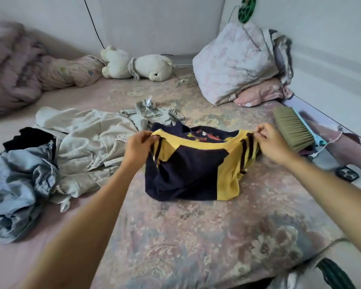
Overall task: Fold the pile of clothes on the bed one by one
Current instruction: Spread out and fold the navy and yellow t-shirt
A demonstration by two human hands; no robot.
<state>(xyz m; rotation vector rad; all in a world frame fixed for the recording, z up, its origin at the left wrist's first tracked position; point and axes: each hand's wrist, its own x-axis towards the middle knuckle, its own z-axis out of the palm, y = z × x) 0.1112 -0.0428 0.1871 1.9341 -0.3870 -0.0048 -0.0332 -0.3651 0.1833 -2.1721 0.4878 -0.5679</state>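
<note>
While the left hand [141,142] and right hand [268,140] each pinch a yellow corner of the navy shirt [188,165] at frame centre on the bed [175,236], its bunched lower half could crease the fold, or drag the beige garment [88,142] left of it.

Both forearms run off the bottom edge. Between the two grips, the shirt [188,163] bunches so its front print shows only as a sliver inside the collar and cannot be read. Left of the left grip [139,146], the blue garment [19,184] is cut by the frame's edge, and the black cloth [27,138] lies half under the beige one [88,147]. Right of the right grip [271,142], the brush [292,130] hides its own handle. The quilt [10,65] far left is blurred.
</note>
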